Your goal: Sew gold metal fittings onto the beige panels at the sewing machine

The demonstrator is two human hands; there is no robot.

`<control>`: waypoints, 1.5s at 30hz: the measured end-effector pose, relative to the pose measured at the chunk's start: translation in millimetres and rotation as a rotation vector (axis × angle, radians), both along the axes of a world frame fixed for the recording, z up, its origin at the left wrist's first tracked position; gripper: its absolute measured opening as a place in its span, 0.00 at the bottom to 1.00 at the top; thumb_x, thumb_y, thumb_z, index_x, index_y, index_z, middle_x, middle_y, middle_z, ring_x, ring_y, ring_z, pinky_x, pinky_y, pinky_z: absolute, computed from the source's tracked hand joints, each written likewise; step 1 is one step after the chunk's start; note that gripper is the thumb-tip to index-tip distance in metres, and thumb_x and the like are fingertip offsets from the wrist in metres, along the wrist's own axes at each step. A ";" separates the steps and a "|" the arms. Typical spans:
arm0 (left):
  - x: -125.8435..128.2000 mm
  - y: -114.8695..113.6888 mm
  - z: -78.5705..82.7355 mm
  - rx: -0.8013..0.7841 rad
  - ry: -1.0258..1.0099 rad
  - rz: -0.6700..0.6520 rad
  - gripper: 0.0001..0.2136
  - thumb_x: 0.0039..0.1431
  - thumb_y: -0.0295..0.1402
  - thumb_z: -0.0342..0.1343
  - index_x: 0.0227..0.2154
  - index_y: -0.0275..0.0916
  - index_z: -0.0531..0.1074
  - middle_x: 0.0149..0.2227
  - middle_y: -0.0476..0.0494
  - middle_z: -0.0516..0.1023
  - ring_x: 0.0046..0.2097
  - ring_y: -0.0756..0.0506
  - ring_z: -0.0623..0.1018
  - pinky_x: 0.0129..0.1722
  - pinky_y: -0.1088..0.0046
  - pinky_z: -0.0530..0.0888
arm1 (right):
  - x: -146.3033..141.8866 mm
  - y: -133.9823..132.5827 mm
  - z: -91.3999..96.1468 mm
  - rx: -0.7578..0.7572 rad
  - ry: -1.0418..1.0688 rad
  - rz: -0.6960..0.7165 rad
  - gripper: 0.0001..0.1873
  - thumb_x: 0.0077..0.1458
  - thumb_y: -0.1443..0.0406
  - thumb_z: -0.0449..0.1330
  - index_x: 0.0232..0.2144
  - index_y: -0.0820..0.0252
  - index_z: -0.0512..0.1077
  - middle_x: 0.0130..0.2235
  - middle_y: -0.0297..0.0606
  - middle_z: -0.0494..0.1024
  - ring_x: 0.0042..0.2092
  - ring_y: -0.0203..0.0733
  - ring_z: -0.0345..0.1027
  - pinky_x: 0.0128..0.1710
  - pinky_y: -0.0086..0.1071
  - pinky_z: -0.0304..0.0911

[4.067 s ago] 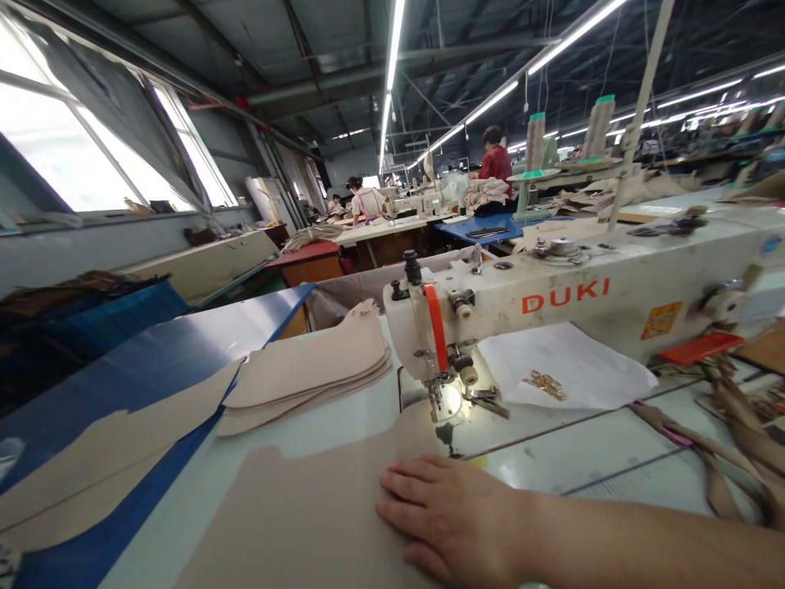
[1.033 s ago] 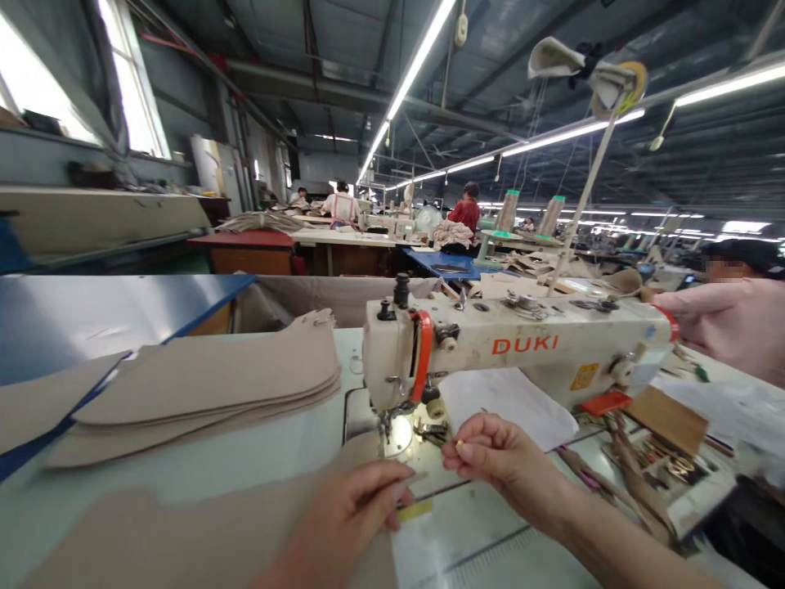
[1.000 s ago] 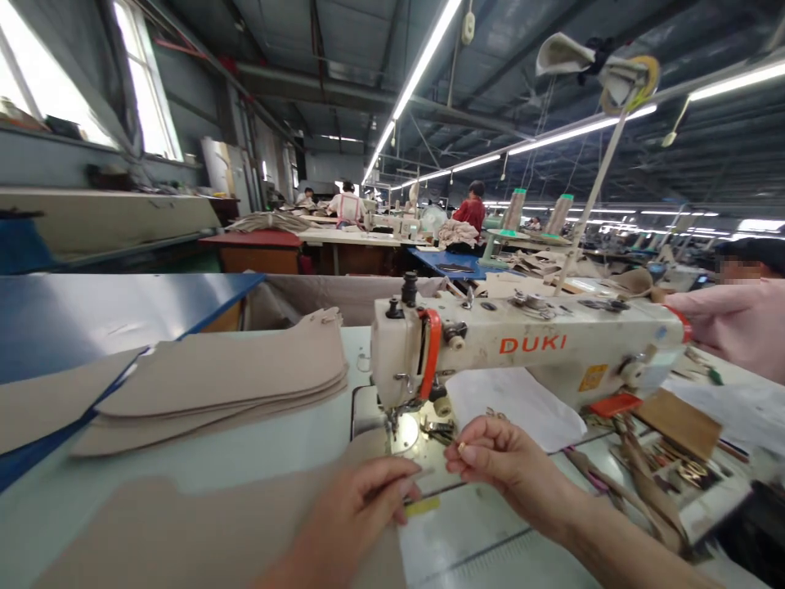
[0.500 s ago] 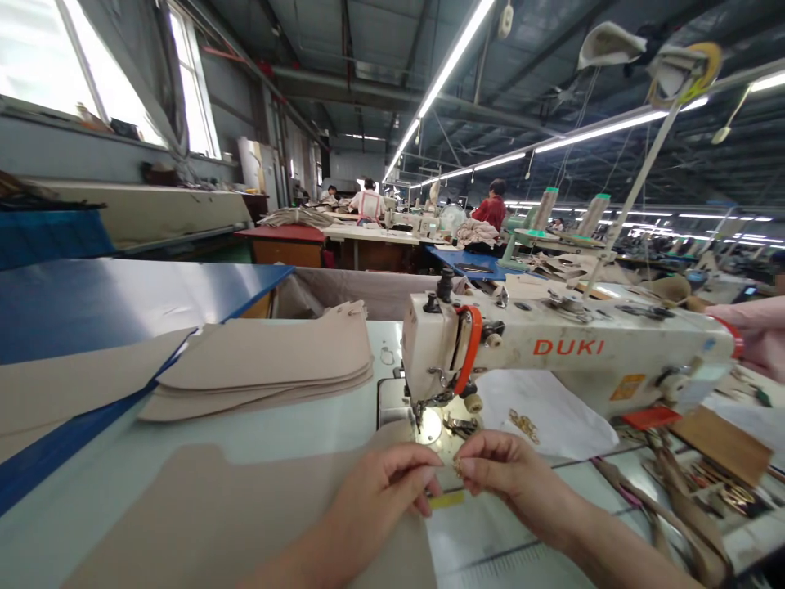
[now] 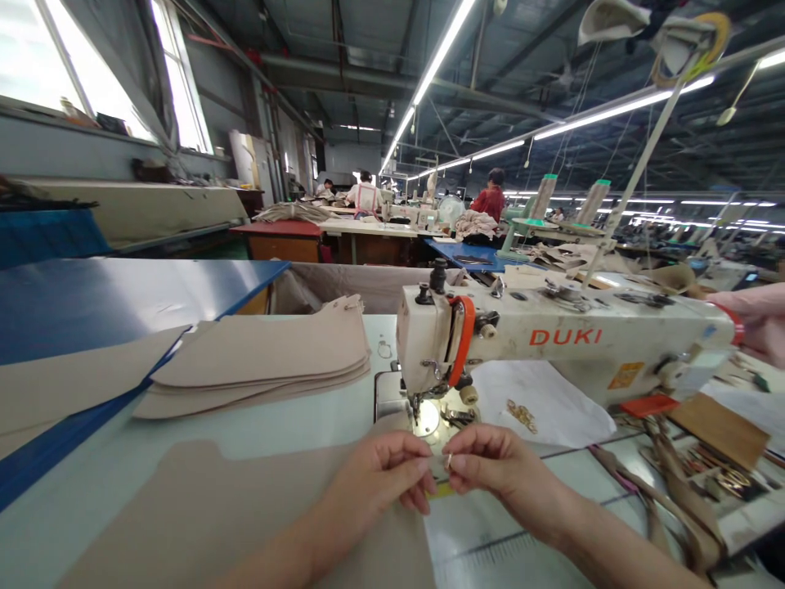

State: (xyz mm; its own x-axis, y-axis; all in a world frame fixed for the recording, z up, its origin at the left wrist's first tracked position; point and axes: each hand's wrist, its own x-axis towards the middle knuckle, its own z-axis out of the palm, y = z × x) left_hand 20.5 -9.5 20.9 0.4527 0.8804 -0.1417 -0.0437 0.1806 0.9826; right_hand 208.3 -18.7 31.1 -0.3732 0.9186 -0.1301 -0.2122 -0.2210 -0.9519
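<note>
My right hand (image 5: 506,468) pinches a small gold-coloured metal piece (image 5: 449,462) between thumb and fingertips; its exact shape is too small to make out. Facing it, my left hand (image 5: 392,473) has thumb and forefinger closed together, and whatever lies between them is hidden. Beneath my left hand and forearm spreads a large beige fabric panel (image 5: 245,499) on the table. Just beyond both hands stands a white sewing machine (image 5: 564,337), its lamp lighting the needle plate (image 5: 428,419). More gold metal pieces (image 5: 521,415) lie on a white sheet (image 5: 564,409) under the machine arm.
Stacked beige panels (image 5: 263,352) sit left of the machine, near a blue-topped table (image 5: 123,286). To the right are fabric strips (image 5: 680,499), a brown board (image 5: 720,427) and a tray of small parts (image 5: 729,483). A co-worker's pink sleeve (image 5: 760,315) reaches in behind the machine.
My hands have shifted slightly left and closer together. The gold piece has turned in my right fingertips. At the far right, the co-worker's pink sleeve has moved.
</note>
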 end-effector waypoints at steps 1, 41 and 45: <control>0.1 0.2 0.4 -0.003 -0.001 0.008 0.15 0.43 0.42 0.61 0.28 0.35 0.70 0.21 0.50 0.76 0.22 0.51 0.74 0.25 0.75 0.69 | -0.4 0.1 -0.9 -0.004 -0.006 -0.011 0.13 0.38 0.61 0.72 0.28 0.61 0.77 0.25 0.32 0.76 0.27 0.30 0.68 0.30 0.24 0.63; -1.9 -3.2 6.3 -0.126 -0.180 -0.152 0.01 0.54 0.27 0.57 0.28 0.35 0.72 0.23 0.49 0.77 0.25 0.52 0.77 0.32 0.74 0.71 | 10.7 1.5 -11.0 0.059 -0.088 -0.075 0.10 0.38 0.62 0.71 0.26 0.56 0.76 0.29 0.33 0.78 0.27 0.32 0.71 0.30 0.24 0.70; -1.5 -2.6 5.3 -0.144 -0.214 -0.167 0.01 0.55 0.25 0.56 0.29 0.35 0.72 0.23 0.50 0.77 0.25 0.52 0.77 0.33 0.73 0.71 | 10.8 0.4 -14.0 0.087 -0.099 -0.096 0.10 0.39 0.62 0.71 0.26 0.55 0.75 0.35 0.35 0.78 0.29 0.32 0.71 0.31 0.24 0.70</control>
